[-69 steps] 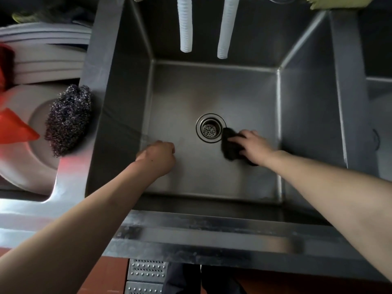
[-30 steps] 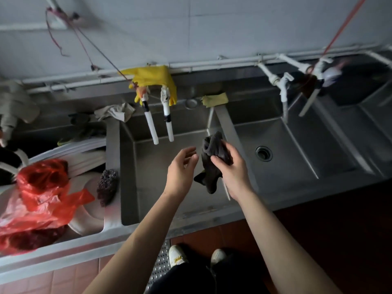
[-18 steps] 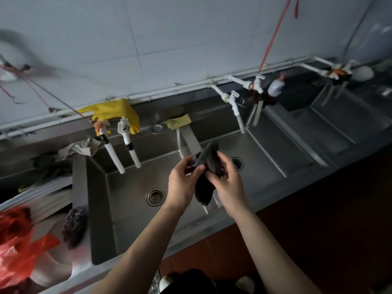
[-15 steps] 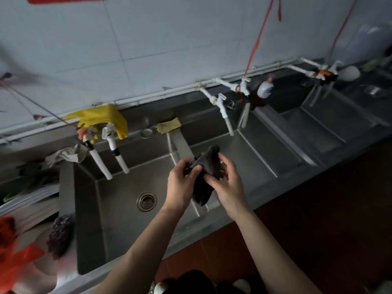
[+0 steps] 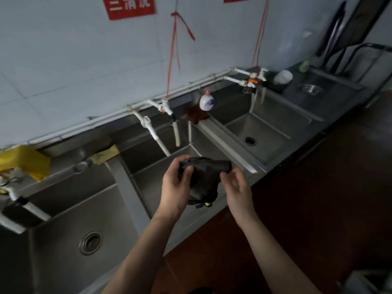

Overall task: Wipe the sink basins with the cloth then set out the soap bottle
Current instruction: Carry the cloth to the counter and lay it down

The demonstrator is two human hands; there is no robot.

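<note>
Both hands, left hand (image 5: 174,188) and right hand (image 5: 237,188), pinch the dark cloth (image 5: 204,179), now lifted from the left basin (image 5: 70,225) and held above the middle basin (image 5: 169,166); the soap bottle (image 5: 206,102) waits, presumably untouched, behind.

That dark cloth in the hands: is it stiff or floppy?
Probably floppy: the dark cloth bunches and droops between the left hand and right hand. Likely light too, since only the fingers pinch it.
</note>
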